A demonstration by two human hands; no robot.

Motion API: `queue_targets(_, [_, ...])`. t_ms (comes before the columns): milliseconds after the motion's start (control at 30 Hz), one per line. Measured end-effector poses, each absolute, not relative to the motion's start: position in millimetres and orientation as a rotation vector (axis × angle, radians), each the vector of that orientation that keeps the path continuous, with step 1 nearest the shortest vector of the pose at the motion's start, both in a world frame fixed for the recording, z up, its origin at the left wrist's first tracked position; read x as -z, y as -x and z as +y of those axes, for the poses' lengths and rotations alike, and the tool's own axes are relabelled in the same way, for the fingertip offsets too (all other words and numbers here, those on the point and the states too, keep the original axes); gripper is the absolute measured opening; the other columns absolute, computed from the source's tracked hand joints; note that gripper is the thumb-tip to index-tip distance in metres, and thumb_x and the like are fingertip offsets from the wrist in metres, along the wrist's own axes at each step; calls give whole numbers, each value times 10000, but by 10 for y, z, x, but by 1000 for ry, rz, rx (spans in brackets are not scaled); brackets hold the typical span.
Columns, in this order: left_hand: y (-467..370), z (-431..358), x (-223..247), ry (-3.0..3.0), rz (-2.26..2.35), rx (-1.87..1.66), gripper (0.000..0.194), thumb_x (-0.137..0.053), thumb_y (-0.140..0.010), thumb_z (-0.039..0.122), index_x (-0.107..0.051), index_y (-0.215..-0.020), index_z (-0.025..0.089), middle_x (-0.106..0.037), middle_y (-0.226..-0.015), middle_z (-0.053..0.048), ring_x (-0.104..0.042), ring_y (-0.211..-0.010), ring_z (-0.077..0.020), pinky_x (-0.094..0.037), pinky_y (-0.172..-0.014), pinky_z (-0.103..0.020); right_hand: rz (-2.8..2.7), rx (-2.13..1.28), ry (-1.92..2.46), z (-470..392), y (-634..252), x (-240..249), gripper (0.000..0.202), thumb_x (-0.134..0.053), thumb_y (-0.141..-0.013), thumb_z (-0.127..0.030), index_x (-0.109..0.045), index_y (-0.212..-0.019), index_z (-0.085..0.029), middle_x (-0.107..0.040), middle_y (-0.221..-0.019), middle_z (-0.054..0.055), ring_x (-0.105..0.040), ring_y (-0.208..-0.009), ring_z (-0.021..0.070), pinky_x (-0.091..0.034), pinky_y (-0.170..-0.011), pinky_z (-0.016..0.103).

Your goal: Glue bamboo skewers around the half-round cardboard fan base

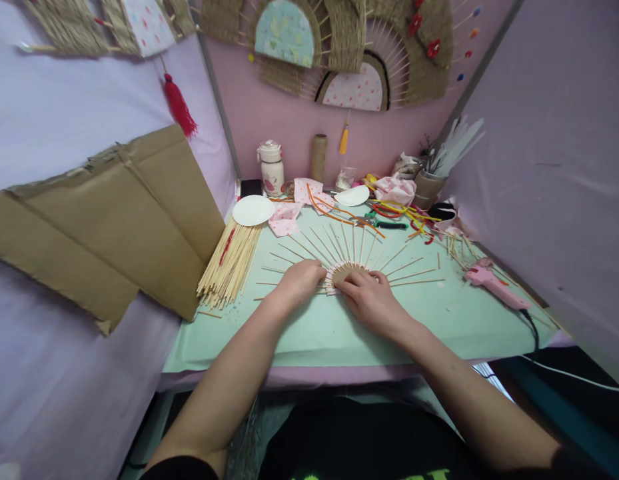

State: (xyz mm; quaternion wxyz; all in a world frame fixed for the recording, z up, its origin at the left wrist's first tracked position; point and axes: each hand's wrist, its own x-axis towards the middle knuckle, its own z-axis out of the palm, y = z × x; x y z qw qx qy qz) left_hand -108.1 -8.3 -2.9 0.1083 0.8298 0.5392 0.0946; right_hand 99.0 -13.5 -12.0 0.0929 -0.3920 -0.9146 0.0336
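A small brown cardboard half-circle [342, 274] with a pink-patterned rim lies on the table, and thin wooden sticks [358, 241] fan out from its curved edge. My left hand [303, 280] is at its left edge, fingers curled closed over the sticks' inner ends; what the fingertips pinch is hidden. Bent fingers of my right hand [372, 299] press on the half-circle and hold it down, covering its right part. Some sticks on the left pass behind my left hand.
Left of the fan lie a bundle of sticks [232, 267], a white disc [253, 211] and a large cardboard sheet [114, 220]. Pliers [389, 225], coloured strips and pink cloth [395, 191] lie behind. A pink glue gun [496, 283] with a cord is at right; a bottle [272, 170] stands at back.
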Motion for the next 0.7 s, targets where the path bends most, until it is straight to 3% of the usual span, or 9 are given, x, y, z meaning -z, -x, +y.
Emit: queue_targets(700, [1074,-96,8,-2447,1592,-269,235,-453,-842,118,-650,-726,174,-636,-833,-68,-560,-827,-212,-390,-708,-303,-2704,-106,1156,-140,-989,112,273,-481,-966,-151,-672,-1136,-247,-675,-1049,63,-551,-1057,229,-252,-971,428])
